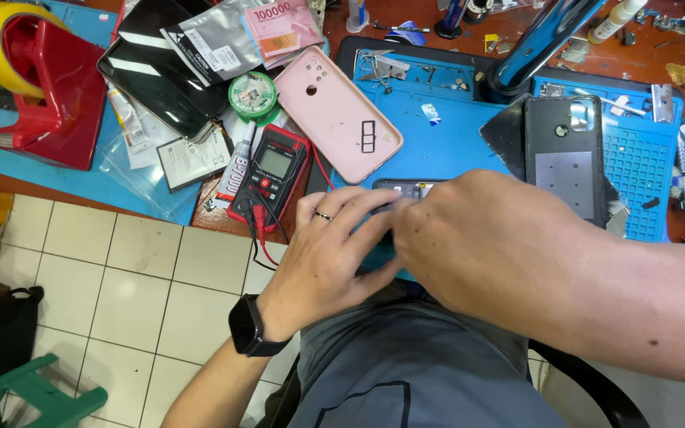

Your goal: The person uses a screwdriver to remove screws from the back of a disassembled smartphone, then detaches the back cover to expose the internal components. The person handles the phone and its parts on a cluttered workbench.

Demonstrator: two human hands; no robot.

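1. At the near edge of the blue work mat (453, 143), both hands meet over a small dark phone (406, 189); only its top end shows, at about twelve o'clock from the left hand.
2. The left hand (331, 254), with a ring and a black wrist watch (249, 326), lies with fingers stretched flat toward the phone and touching it. It looks to be steadying the phone, not clasping it.
3. The right hand (489, 246) is curled over the phone from three o'clock. Its fingertips are hidden, so I cannot tell whether it pinches a part, holds a tool or only presses.
4. Judging the progress: the phone seems opened, for a dark back cover (563, 154) lies apart on the mat at about one o'clock from the hands, and a pink case (338, 115) rests face down at eleven o'clock. So stripping looks done, while the work inside appears under way, with reassembly left.
5. A red and black multimeter (271, 174) sits at ten o'clock, its leads trailing off the table edge, near but untouched.
6. A red tape dispenser (45, 87) stands well apart at far ten o'clock.
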